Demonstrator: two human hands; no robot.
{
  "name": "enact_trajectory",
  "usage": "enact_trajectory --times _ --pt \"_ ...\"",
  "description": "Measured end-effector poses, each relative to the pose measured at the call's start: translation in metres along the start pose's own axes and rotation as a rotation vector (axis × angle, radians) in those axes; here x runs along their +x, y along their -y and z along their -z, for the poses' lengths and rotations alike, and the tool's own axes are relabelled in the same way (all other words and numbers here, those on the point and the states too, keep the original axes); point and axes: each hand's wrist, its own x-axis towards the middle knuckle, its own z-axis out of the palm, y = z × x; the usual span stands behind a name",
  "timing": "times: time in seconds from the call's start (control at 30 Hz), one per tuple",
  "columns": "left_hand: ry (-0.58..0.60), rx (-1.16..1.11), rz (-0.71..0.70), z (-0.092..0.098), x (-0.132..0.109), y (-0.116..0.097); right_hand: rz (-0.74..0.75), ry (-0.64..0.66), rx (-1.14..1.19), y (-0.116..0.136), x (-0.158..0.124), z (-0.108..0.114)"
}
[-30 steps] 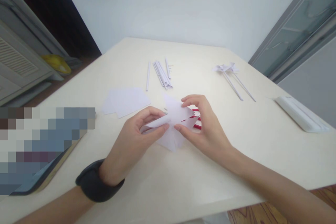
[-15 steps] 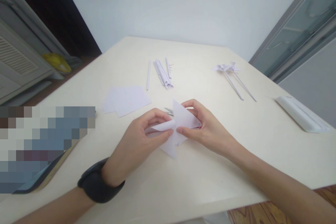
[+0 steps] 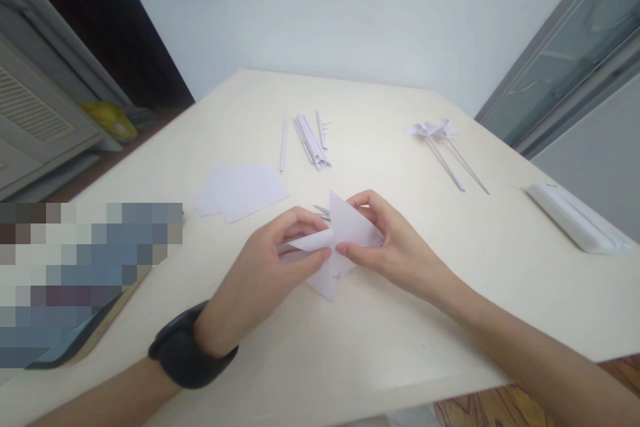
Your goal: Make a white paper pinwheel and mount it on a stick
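Observation:
Between my two hands is a white paper pinwheel (image 3: pixel 350 219) with pointed corners standing up and down and one flap curled in toward its middle. My left hand (image 3: pixel 283 257) pinches the curled flap, its thumb near the centre. From the other side my right hand (image 3: pixel 383 240) grips the paper, thumb tip also by the centre and fingers behind. Partly hidden behind the paper lie scissors (image 3: pixel 323 211), with only the blades showing. White paper sheets (image 3: pixel 245 188) lie flat just beyond my left hand.
Several rolled paper sticks (image 3: pixel 311 140) lie at the table's middle back. Finished-looking pinwheels on sticks (image 3: pixel 440 140) rest at the back right. A white packet (image 3: pixel 570 217) is at the right edge. A blurred-out item (image 3: pixel 85 280) covers the left edge of the white table (image 3: pixel 360 347).
Almost nothing differs. Both hands keep their grip on the pinwheel, with only a very slight shift of the fingers and paper.

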Motion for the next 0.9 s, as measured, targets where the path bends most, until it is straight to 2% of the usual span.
enact_trajectory --times 0.27,0.57,0.77,0.9 --pt "0.016 -0.004 -0.009 0.001 -0.002 0.002 -0.008 -0.014 -0.063 0.002 0.0 -0.002" --pt "0.007 0.002 -0.003 0.001 -0.003 0.0 0.004 -0.012 -0.029 0.001 -0.001 0.0" --pt "-0.059 -0.023 0.001 0.01 0.002 -0.003 0.077 -0.015 0.011 0.003 0.006 0.018" --pt "-0.13 -0.059 -0.013 0.014 0.003 0.0 0.057 -0.028 -0.007 0.009 0.007 0.032"
